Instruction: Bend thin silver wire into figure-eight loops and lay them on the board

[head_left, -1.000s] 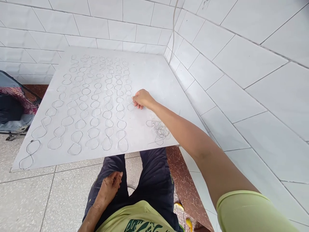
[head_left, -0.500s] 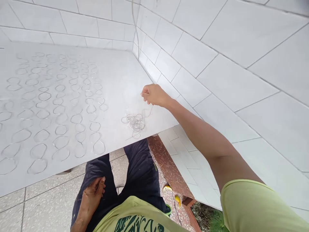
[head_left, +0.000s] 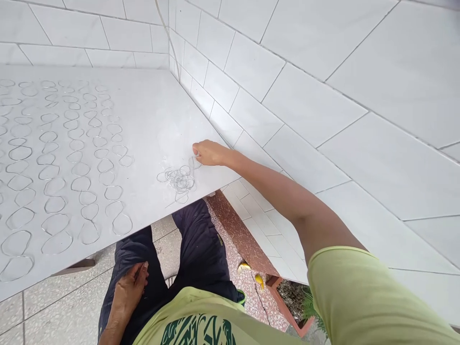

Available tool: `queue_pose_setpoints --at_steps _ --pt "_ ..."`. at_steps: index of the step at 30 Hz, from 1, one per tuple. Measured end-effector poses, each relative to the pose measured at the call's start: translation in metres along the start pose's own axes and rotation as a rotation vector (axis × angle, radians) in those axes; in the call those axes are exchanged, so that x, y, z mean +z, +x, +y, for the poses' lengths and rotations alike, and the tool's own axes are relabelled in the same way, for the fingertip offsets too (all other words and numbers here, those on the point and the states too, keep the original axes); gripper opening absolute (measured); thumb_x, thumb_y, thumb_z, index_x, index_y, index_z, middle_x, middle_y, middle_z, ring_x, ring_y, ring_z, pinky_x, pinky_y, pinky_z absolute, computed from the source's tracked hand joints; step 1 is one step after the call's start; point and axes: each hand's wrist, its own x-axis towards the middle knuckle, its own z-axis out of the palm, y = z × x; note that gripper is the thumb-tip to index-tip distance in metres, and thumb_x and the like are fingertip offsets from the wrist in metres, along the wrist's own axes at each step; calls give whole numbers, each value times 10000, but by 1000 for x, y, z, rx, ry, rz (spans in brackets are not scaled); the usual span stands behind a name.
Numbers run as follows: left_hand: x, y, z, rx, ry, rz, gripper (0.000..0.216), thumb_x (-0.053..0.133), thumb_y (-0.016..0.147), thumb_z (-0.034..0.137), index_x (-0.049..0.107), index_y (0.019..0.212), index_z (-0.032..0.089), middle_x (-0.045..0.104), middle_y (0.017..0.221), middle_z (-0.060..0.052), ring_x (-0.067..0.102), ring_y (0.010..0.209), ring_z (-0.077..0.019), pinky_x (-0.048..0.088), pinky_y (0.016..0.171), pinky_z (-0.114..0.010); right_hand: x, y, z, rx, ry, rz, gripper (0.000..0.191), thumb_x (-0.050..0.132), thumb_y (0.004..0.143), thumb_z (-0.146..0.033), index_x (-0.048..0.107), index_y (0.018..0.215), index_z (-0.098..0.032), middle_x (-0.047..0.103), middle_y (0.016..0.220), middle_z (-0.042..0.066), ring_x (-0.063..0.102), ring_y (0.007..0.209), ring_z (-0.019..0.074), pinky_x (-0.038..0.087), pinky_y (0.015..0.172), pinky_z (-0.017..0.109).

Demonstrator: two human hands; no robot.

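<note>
My right hand point(head_left: 207, 153) reaches across a white board point(head_left: 151, 120), fingers curled in a pinch at the top edge of a tangled pile of thin wire loops point(head_left: 179, 178); a wire loop sits under the fingertips. Several rows of figure-eight wire pieces point(head_left: 68, 163) lie spread over the board's left part. My left hand point(head_left: 128, 288) rests flat on my left thigh below the board, fingers together and holding nothing.
White tiled walls point(head_left: 305, 96) meet at a corner behind and right of the board. A thin cable point(head_left: 168, 38) hangs down that corner. Below lie a speckled floor point(head_left: 43, 306), a red-brown ledge point(head_left: 240, 235) and a small plant at lower right.
The view has swung right, shifting the board left. My right hand left the rows of figure-eight pieces and came down to the tangled pile. My left hand stayed on my thigh.
</note>
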Motion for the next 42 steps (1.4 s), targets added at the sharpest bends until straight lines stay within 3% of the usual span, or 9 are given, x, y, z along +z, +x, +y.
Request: queue_pose_setpoints --at_steps 4,11,17,20,23,29,32,36,42 --pt "0 -2 2 -22 -18 5 361 578 865 532 736 1005 238 751 794 -39 739 699 -252 577 556 -320 -6 1 3 -82 -56 -46 128 548 939 -77 583 868 -178 667 960 106 527 733 195 341 656 325" --pt "-1 2 2 -6 28 -17 352 576 880 515 732 1018 232 757 808 -45 724 650 -234 576 567 -318 -17 -30 34 -85 -63 37 169 483 971 -80 538 855 -190 624 906 73 465 732 184 295 677 322" --pt "-1 -8 9 29 6 -24 365 614 860 536 743 1023 235 770 812 -54 754 709 -261 604 599 -336 -32 -68 42 82 249 297 143 550 938 -87 550 843 -194 647 839 55 489 673 157 352 624 302" --pt "0 -33 33 104 -74 -91 427 629 860 598 752 1039 231 771 823 -52 744 703 -258 621 609 -350 -32 -89 21 115 738 399 84 618 933 -167 589 857 -189 699 844 62 576 638 147 412 556 280" --pt "-3 -65 79 284 -136 -113 484 617 903 629 739 1128 218 761 834 -49 736 730 -249 626 639 -350 -22 -108 -16 62 1203 360 174 759 860 -267 616 826 -174 719 851 78 655 653 165 440 489 260" --pt "-22 -95 180 631 -143 215 484 655 983 473 592 1422 279 691 1389 -85 699 1179 -258 561 1037 -427 29 -133 -108 74 1621 181 359 903 743 -411 649 782 -161 740 788 52 586 524 102 345 373 199" --pt "-24 -92 204 731 -156 284 585 703 964 447 531 1490 258 695 1396 -94 668 1263 -271 536 1083 -448 56 -140 -143 51 1706 124 347 886 766 -426 662 790 -162 737 779 45 589 522 103 338 374 198" --pt "-24 -88 204 747 -116 342 301 591 1044 399 724 1258 235 786 1160 -51 727 1090 -219 548 1022 -367 78 -147 -168 63 1713 59 348 854 796 -466 645 798 -188 728 777 32 591 564 114 344 408 205" --pt "-37 -88 186 623 -187 170 314 552 1062 416 774 1116 200 746 824 -10 683 789 -165 536 782 -271 87 -155 -164 -70 1232 72 137 703 925 -339 668 979 -218 710 814 -11 607 623 118 474 588 257"
